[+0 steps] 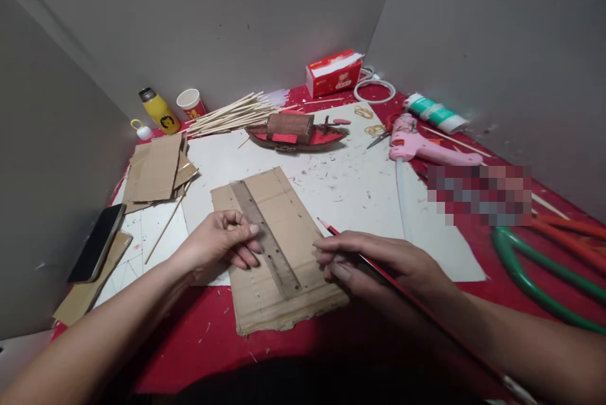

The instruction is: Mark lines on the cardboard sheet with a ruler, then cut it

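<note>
A piece of brown cardboard [303, 216] lies on white paper near the front of the red table. Across it, slanting, rests a clear ruler [269, 247] with small dark holes. My left hand [231, 238] holds the ruler's left edge between thumb and curled fingers. At the cardboard's right edge, my right hand [374, 260] is closed around a red and black pencil [384, 274], its tip pointing up and left. Small pencil marks show on the cardboard. A wooden model boat [293, 130] stands behind, on the paper.
Thin sticks [231, 115], a paper cup [190, 103] and a yellow bottle [161, 111] stand or lie at the back left. Stacked cardboard [154, 168] and a phone [98, 244] are left. Scissors, a pink glue gun [416, 143] and green handles [516, 266] are right; a tissue pack [334, 74] is behind.
</note>
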Tool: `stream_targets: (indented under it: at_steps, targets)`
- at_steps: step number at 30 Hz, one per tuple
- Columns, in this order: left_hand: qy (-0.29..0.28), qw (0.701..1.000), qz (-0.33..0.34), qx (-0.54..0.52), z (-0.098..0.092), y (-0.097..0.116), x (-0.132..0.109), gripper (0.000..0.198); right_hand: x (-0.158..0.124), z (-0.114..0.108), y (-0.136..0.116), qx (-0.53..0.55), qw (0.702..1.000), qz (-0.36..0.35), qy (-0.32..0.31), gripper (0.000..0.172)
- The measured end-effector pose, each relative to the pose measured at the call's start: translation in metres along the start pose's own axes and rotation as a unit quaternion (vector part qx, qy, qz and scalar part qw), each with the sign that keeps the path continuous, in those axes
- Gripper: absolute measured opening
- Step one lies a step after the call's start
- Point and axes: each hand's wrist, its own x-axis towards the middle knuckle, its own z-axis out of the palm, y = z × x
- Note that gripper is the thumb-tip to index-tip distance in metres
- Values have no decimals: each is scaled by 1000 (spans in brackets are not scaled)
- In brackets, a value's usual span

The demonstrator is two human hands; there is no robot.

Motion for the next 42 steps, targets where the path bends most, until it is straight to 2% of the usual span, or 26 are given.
stream_targets:
  at_steps: [2,4,5,6,8,9,11,15,22,31,36,39,42]
  targets:
    - [34,998,18,43,-3,0,-6,34,0,-3,-2,-24,999,-26,-8,28]
    - [114,977,99,154,-5,-3,-13,27,-1,-5,-2,-36,998,-48,-7,31]
    - [158,944,166,240,-4,-6,-16,24,-1,-6,-1,-39,998,-56,-6,32]
    - [185,895,234,331,-3,-8,-19,22,-1,-7,-1,-43,997,-61,-5,32]
    - [189,783,333,490,2,-14,-21,40,-1,-8,0,-63,996,-59,-10,30]
    - [169,747,350,540,5,-17,-21,54,-1,-8,1,-76,995,-57,-12,29]
    - [124,710,341,603,9,-20,-17,79,0,-9,2,-95,994,-52,-17,26]
    - [67,703,292,645,9,-22,-8,91,2,-9,4,-93,995,-37,-28,25]
    - [37,708,279,647,3,-17,-7,96,5,-10,2,-70,997,5,-32,21]
    - [47,697,281,658,5,-15,-6,93,4,-12,-1,-72,996,48,3,24]
    - [53,692,282,662,5,-17,-6,93,3,-10,-10,-50,993,104,25,24]
    - [57,690,281,665,5,-18,-6,92,2,-10,-12,-12,991,133,12,28]
    - [56,689,277,667,6,-16,-6,92,0,-11,-11,42,992,116,-13,34]
